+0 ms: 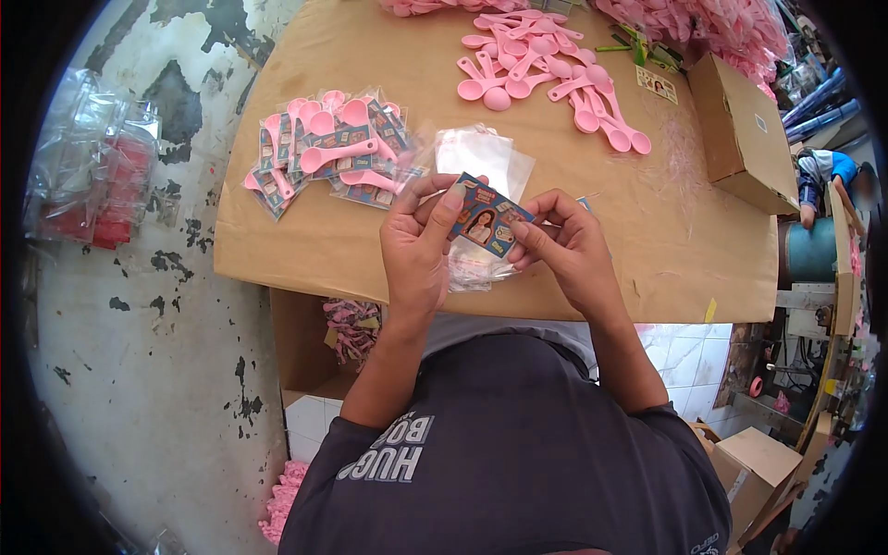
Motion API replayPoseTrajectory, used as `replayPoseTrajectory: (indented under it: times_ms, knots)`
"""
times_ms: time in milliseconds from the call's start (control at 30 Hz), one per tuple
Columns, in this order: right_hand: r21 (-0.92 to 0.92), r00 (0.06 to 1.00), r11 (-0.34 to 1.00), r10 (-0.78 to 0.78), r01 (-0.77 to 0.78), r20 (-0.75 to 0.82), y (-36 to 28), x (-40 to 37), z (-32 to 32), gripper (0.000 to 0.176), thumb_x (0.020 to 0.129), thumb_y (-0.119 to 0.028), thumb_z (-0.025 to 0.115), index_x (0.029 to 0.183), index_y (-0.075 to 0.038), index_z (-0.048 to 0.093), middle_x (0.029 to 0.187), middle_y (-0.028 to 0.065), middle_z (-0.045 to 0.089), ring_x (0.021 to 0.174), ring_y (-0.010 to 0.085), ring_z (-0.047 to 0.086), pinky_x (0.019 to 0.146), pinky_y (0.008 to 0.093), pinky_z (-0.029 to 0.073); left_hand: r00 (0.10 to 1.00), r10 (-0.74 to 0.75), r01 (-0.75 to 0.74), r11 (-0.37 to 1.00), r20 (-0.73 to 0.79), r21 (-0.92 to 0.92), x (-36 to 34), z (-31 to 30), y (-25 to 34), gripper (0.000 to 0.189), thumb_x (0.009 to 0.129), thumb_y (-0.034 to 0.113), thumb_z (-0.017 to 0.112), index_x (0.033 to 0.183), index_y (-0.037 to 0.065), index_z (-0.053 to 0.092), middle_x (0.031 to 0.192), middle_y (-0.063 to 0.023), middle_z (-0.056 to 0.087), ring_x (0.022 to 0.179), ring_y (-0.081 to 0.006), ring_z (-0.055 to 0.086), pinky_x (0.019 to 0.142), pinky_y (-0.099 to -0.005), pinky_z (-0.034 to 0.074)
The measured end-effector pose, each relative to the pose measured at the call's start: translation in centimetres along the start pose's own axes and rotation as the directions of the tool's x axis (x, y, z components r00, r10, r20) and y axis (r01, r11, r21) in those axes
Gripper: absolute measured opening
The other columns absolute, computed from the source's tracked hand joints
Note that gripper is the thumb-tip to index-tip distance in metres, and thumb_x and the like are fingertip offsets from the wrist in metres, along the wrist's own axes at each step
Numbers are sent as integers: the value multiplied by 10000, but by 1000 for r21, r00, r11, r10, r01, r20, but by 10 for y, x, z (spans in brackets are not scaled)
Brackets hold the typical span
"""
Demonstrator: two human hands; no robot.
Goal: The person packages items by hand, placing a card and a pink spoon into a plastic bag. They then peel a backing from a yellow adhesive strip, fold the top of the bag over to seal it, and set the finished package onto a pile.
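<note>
Between my two hands is a small printed card [487,220], dark blue with a portrait on it, tilted over the table. My left hand [423,236] pinches its left edge between thumb and fingers. At the card's right edge, the fingertips of my right hand [566,248] close on it too. Beneath the hands lies a stack of clear plastic bags [476,153], partly covered by them. To the left sits a pile of bagged pink spoons with cards [324,148]. Loose pink spoons [527,60] are heaped farther back.
Brown paper covers the table [342,245]. An open cardboard box [740,139] stands at its right edge. Green-handled cutters [643,44] and another card [657,83] lie at the back. Another person's hand [807,216] shows at far right. Plastic packs [97,157] lie at far left.
</note>
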State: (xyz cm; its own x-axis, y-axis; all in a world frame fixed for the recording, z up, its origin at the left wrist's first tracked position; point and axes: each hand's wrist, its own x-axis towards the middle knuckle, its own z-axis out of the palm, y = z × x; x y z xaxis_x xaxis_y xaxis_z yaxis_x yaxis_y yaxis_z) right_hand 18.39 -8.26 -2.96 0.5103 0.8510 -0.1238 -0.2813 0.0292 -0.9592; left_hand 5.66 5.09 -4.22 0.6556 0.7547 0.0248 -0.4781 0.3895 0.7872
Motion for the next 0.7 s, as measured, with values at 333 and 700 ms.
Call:
replayPoseTrajectory:
  times_ms: [333, 700]
  knots:
    - [67, 969, 971, -223, 231, -110, 9, 3, 21, 168, 995, -99, 689, 1097, 3, 603, 910, 47, 694, 778, 85, 676, 674, 234, 554, 999, -14, 14, 1000, 38, -12, -16, 23, -12, 313, 1017, 96, 643, 1296, -38, 601, 1273, -197, 682, 1107, -198, 678, 956, -351, 557]
    - [147, 999, 988, -46, 48, -18, 15, -6, 36, 183, 1004, -145, 683, 1068, 26, 679, 847, 78, 730, 672, 101, 693, 571, 228, 571, 990, 129, -127, 991, 57, -37, -9, 23, 3, 621, 1035, 33, 515, 1605, 109, 282, 1506, -269, 487, 1396, -389, 501, 1124, -496, 474]
